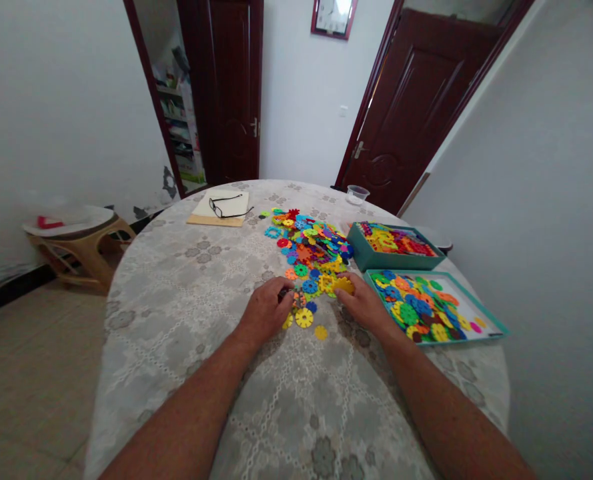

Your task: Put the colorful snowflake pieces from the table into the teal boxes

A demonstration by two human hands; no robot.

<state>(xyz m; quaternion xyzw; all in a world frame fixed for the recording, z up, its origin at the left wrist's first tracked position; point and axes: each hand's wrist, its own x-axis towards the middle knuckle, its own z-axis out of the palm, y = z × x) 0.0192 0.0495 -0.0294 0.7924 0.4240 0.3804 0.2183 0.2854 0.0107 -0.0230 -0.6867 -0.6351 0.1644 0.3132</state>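
A heap of colourful plastic snowflake discs (306, 253) lies in the middle of the table. At its near left edge is my left hand (266, 308), thumb and fingers curled together; what they hold, if anything, is hidden. Orange, blue and yellow discs lie right beside its fingertips, among them a yellow disc (304, 317). My right hand (365, 303) is at the near right edge of the heap, closed on yellow snowflake discs (343, 285) that look stacked together. One loose yellow disc (321, 332) lies on the cloth between my hands, nearer to me.
On the right stand a teal box (396, 260) full of sorted discs and its shallow lid (481, 313) with mixed discs. A clear plastic bowl (357, 194) is at the back. Glasses (219, 212) rest on a notebook (201, 212) at back left. A patterned cloth (176, 320) covers the table.
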